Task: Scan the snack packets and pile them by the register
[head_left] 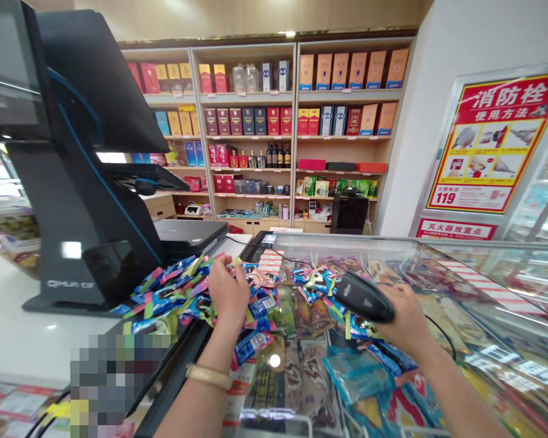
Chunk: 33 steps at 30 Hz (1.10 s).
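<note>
My right hand (404, 316) is wrapped round a black handheld barcode scanner (364, 298), its head pointing left above the glass counter top. Small blue, pink and green snack packets (319, 283) lie below the scanner. At the left, my left hand (229, 289) is among a heap of similar packets (164, 298), its fingers curled inward. Its fingertips are mostly hidden, so what they grip cannot be made out. More loose packets (260, 307) lie on the glass between the two hands. A cable (442, 334) shows behind my right wrist.
A black point-of-sale terminal (91, 231) stands at the left on the white counter (9, 340). Under the glass top (374, 246) are larger snack bags (360, 371). Shelves with boxed bottles (256, 121) line the back wall, and a red sign (497, 140) hangs at the right.
</note>
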{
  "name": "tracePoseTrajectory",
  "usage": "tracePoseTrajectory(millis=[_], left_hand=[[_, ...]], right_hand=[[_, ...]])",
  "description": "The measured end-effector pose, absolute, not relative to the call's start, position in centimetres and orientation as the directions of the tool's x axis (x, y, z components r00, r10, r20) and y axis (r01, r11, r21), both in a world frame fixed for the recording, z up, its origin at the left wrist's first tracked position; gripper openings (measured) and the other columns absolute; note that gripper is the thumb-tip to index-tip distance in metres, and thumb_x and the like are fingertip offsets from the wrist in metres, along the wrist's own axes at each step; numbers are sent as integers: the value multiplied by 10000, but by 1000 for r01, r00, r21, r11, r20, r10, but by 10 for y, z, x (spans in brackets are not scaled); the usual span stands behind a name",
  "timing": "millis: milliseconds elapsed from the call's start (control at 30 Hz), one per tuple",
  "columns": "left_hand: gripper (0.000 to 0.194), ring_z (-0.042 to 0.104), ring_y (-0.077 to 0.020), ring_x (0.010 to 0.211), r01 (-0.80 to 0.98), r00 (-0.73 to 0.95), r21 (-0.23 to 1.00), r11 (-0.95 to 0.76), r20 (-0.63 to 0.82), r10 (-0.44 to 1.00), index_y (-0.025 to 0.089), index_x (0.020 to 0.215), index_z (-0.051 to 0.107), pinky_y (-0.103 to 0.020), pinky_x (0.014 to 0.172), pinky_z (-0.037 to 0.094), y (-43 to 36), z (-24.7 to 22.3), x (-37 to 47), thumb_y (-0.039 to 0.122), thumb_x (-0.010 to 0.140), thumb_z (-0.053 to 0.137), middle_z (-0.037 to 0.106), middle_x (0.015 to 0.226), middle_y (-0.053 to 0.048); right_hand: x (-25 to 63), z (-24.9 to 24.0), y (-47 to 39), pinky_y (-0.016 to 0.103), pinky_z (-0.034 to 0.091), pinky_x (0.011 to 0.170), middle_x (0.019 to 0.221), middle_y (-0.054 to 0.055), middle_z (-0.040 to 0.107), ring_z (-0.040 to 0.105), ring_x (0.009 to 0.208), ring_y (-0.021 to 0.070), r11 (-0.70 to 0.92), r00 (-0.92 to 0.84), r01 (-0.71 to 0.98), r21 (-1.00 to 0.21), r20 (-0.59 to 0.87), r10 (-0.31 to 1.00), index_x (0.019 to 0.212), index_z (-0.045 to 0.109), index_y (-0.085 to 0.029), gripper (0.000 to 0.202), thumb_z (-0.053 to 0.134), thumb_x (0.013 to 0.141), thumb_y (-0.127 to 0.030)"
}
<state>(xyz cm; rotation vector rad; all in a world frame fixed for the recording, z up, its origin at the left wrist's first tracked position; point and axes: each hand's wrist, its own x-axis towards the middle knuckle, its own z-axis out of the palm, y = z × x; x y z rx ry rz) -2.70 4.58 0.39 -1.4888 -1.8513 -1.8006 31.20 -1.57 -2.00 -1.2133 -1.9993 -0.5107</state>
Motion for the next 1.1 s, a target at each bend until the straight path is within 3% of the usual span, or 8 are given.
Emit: tracePoseTrajectory(millis=[133, 267, 400, 533, 733, 900, 1000, 1100], left_hand=[[223, 576, -306, 1002, 856, -413, 516, -38, 726, 549, 165, 1046, 564, -451, 864, 436, 40, 1, -19, 262, 869, 469, 621, 1032, -129], [235, 575, -312, 1007, 855, -417, 517, -30, 721, 553, 169, 1056, 577, -453, 868, 427, 36, 4, -17, 245, 867, 461, 628, 1037, -125], [213, 571, -310, 1005, 842, -338, 497, -208, 788, 514, 176, 1021, 578, -459, 874, 425, 33, 6, -10, 208, 857, 447, 622, 1015, -124], [224, 566, -264, 1043, 750, -63, 394, -532, 842, 536, 195, 1032, 572, -417, 918, 436, 23, -4, 20, 161, 854, 439, 621, 1036, -107], [493, 504, -267, 1221, 696, 373, 338, -634, 585, 721, 206, 1306, 477, -426, 1031, 398, 23, -23, 74, 168, 816, 508, 553, 1303, -124], [674, 413, -298, 1332, 783, 361, 381, -492, 364, 858, 122, 1411, 372, -429, 1104, 328, 52, -23, 95, 146, 757, 534, 467, 1413, -184], [778, 357, -316, 1376, 781, 396, 377, -499, 320, 861, 156, 1426, 369, -455, 1118, 311, 66, -26, 101, 105, 679, 580, 427, 1464, -165], [794, 395, -317, 1354, 765, 436, 368, -529, 309, 845, 198, 1403, 416, -460, 1095, 349, 72, -29, 102, 84, 642, 608, 472, 1440, -137]], right_hand=[[319, -25, -10, 326, 385, 720, 860, 63, 708, 599, 696, 193, 399, -235, 917, -16, 787, 570, 842, 639, -211, 187, 525, 704, -262], [324, -30, -7, 318, 393, 721, 915, 57, 710, 595, 685, 179, 381, -213, 924, -27, 792, 573, 905, 648, -214, 232, 543, 704, -261], [328, -33, -4, 325, 396, 724, 906, 58, 716, 607, 697, 191, 338, -162, 939, -57, 794, 585, 901, 643, -215, 224, 568, 700, -280], [335, -34, -1, 338, 398, 732, 854, 62, 719, 631, 737, 224, 294, -118, 954, -58, 830, 546, 890, 637, -212, 226, 577, 696, -311], [342, -35, 4, 325, 386, 704, 848, 60, 716, 630, 724, 217, 256, -91, 965, -58, 840, 535, 851, 628, -213, 191, 571, 695, -306], [338, -35, 3, 309, 368, 698, 808, 46, 712, 625, 722, 205, 237, -48, 966, -104, 829, 557, 841, 631, -208, 176, 553, 702, -285], [332, -32, 1, 306, 360, 705, 830, 48, 713, 616, 720, 201, 243, -40, 963, -121, 821, 570, 873, 638, -206, 206, 559, 693, -268], [327, -29, -1, 302, 349, 700, 800, 33, 702, 599, 683, 188, 256, -50, 958, -128, 806, 589, 858, 634, -214, 188, 562, 689, -250]])
